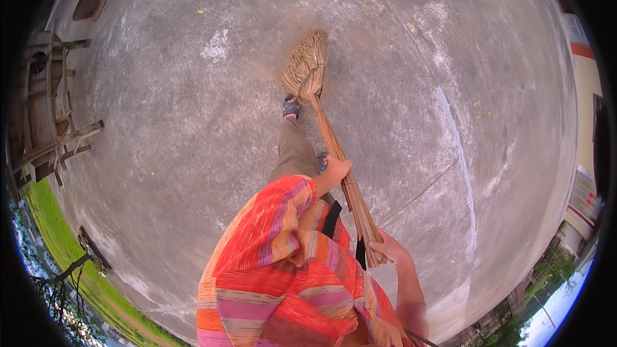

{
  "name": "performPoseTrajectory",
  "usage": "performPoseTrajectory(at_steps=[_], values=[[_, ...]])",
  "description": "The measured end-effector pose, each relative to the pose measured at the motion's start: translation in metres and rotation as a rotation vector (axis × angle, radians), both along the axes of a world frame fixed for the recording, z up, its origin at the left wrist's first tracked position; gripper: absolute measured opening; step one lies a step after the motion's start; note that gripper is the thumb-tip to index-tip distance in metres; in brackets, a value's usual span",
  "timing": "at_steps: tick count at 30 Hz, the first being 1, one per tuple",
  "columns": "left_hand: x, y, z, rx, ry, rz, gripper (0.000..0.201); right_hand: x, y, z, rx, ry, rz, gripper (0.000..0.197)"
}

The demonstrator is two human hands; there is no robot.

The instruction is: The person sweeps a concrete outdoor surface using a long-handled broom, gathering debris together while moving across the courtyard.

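A straw broom (329,130) slants across the middle of the head view, its bundled stalk handle running from near my body out to the far bristles. The pale, fanned bristles (306,63) rest on the concrete floor (193,115), just beyond my sandalled foot (291,106). My left hand (337,168) is closed around the middle of the handle. Closer to me and further right, my right hand (392,249) grips the handle's upper end, with some of its fingers hidden behind the stalks. Striped orange sleeves cover part of my arms.
At the left edge stands a wooden frame-like structure (48,99), with a brown slab-like object (89,6) further off. Grass (54,218) borders the floor at lower left. A building wall (583,83) rises on the right. Small yellow bits (479,113) and pale streaks mark the concrete.
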State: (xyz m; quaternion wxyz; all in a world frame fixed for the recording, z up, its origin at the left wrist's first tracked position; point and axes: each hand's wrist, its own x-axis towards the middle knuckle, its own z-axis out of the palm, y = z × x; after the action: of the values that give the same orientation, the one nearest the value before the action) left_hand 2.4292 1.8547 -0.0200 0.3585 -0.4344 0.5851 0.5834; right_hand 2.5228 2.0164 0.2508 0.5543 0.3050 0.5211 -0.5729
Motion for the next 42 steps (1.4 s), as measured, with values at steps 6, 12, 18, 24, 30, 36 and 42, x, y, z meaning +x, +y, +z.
performPoseTrajectory(at_steps=[6, 12, 18, 24, 30, 36, 42], values=[[0.048, -0.004, 0.086, 0.102, 0.054, 0.164, 0.055, 0.055, 0.037, 0.029, -0.046, -0.047, 0.089, 0.066], [0.02, -0.113, 0.063, 0.277, 0.061, 0.419, 0.043, -0.022, -0.024, 0.015, -0.094, 0.092, 0.459, 0.062], [-0.061, -0.311, 0.004, 0.194, -0.088, 0.59, 0.016, -0.137, -0.198, -0.065, -0.236, 0.259, 0.538, 0.049], [-0.085, -0.334, -0.026, -0.059, -0.18, 0.456, 0.021, -0.144, -0.242, -0.078, -0.218, 0.194, 0.435, 0.047], [-0.046, -0.174, -0.04, -0.155, -0.171, 0.257, 0.035, -0.106, -0.134, -0.016, 0.056, 0.046, 0.363, 0.052], [0.009, -0.066, 0.032, 0.051, -0.24, 0.127, 0.045, -0.052, -0.093, 0.09, 0.279, -0.039, 0.206, 0.048], [0.002, -0.064, 0.121, 0.22, -0.196, 0.098, 0.04, -0.025, -0.068, 0.142, 0.244, -0.133, 0.009, 0.052]])
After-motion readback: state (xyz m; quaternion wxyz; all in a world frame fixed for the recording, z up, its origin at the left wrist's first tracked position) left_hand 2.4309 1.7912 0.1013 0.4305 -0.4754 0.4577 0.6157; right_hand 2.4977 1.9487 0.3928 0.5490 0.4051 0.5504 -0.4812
